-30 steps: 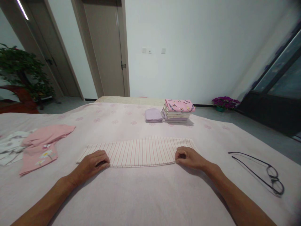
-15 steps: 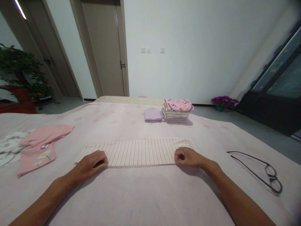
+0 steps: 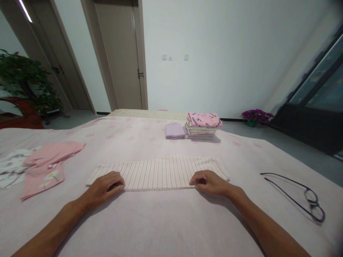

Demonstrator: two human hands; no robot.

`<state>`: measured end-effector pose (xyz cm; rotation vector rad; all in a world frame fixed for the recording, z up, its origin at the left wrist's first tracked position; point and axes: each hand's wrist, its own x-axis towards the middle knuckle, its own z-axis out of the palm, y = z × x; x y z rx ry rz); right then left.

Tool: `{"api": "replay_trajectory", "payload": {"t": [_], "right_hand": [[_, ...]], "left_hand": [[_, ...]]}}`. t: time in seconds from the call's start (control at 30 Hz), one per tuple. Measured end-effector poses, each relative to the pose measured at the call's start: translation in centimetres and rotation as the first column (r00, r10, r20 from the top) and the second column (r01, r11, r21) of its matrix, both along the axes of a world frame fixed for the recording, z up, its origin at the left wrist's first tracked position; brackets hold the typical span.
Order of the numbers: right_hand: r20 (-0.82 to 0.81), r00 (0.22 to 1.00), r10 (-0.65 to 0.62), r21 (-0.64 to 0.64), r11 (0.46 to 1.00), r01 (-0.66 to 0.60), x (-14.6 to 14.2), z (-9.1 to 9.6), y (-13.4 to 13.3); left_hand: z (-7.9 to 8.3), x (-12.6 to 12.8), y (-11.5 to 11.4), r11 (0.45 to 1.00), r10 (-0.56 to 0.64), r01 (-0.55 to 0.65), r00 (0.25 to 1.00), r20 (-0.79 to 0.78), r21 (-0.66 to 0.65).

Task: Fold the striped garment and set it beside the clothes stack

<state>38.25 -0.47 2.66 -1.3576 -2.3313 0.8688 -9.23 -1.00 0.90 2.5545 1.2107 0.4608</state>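
A cream garment with pink stripes lies before me, folded into a long flat strip, perhaps trousers. My left hand is closed on its near edge toward the left end, thumb below and fingers curled over. Farther right along the same edge, my right hand has its fingers bent and thumb drawn in, pinching the cloth. The garment's right end shows beyond that hand. Both fingertip contacts are partly hidden by the hands themselves.
A pink garment with daisies overlaps a white patterned cloth at left. Farther back stand a folded lilac cloth and a stack of folded clothes. Black-framed glasses lie at right on the pink bedspread.
My right hand has slid left along the garment's near edge, uncovering more of its right end. The left hand has stayed almost in place on the cloth.
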Motion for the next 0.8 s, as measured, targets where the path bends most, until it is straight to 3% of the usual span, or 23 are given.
{"api": "replay_trajectory", "payload": {"t": [0.13,0.23,0.3,0.43,0.53,0.6,0.7,0.8], "right_hand": [[-0.089,0.995,-0.037,0.001,0.999,0.037,0.2,-0.4,0.3],[-0.190,0.967,-0.170,0.086,0.978,0.188,0.8,-0.7,0.9],[-0.223,0.936,-0.270,0.173,0.935,0.311,1.5,-1.1,1.5],[-0.163,0.897,-0.410,0.263,0.859,0.440,3.1,-1.9,2.6],[-0.126,0.894,-0.429,0.271,0.852,0.448,3.8,-2.3,2.9],[-0.114,0.897,-0.426,0.278,0.854,0.441,3.8,-2.4,2.9],[-0.094,0.905,-0.414,0.306,0.853,0.422,3.9,-2.6,2.9],[-0.081,0.924,-0.374,0.336,0.862,0.379,4.0,-2.8,3.0]], "left_hand": [[-0.3,0.0,0.1,0.999,0.047,-0.047,0.998,0.032,0.009],[-0.4,0.0,0.2,0.997,0.068,-0.070,0.996,0.049,0.024],[-0.4,0.0,0.2,0.995,0.088,-0.090,0.994,0.065,0.033],[-0.6,-0.4,0.2,0.989,0.143,-0.146,0.984,0.102,0.020],[-0.9,-1.0,0.3,0.966,0.250,-0.255,0.958,0.142,0.025],[-0.9,-1.5,0.4,0.911,0.388,-0.406,0.903,0.183,0.072],[-0.5,-2.5,0.5,0.766,0.591,-0.624,0.779,0.210,0.156],[0.1,-3.7,0.8,0.668,0.693,-0.717,0.697,0.184,0.198]]}}
